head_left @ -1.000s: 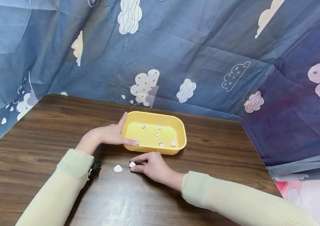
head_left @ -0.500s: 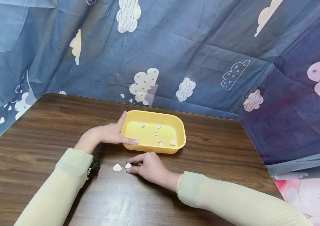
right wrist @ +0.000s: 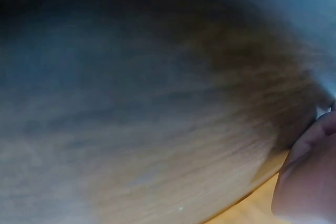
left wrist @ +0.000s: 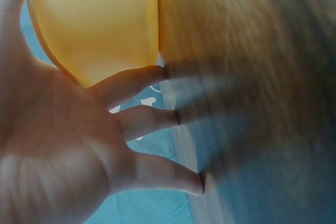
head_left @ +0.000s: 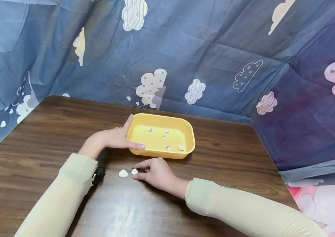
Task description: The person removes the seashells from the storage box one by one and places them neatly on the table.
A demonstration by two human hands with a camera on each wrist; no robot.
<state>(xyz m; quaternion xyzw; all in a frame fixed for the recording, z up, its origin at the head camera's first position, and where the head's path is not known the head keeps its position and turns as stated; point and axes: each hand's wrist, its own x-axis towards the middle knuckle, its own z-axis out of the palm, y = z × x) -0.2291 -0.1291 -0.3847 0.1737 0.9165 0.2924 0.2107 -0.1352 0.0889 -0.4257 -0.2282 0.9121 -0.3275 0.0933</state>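
Observation:
At the left end of a yellow plastic bin [head_left: 161, 154], my left hand [head_left: 114, 138] rests with its thumb over the near rim. The left wrist view shows that hand's fingers [left wrist: 152, 121] straight and spread, their tips down at the tabletop. My right hand [head_left: 157, 173] pinches a small white shell-like piece [head_left: 134, 171] between thumb and forefinger, at table level in front of the bin. Just left of it lies another white shell-like piece [head_left: 123, 173]. Several small whitish pieces [head_left: 181, 147] are scattered in the bin. In the right wrist view, the pinching fingertips are mostly cut off.
Everything stands on a dark wood-grain table [head_left: 223, 164]. A blue cloud-patterned cloth [head_left: 105, 59] hangs behind its far edge and along the right. A small black device [head_left: 98, 173] sits at the left wrist. Pink-and-white fabric [head_left: 327, 210] shows at lower right.
My right hand has shifted slightly left with the pinched white piece, closer to the other piece, then stayed there. The left hand and the bin have kept their places.

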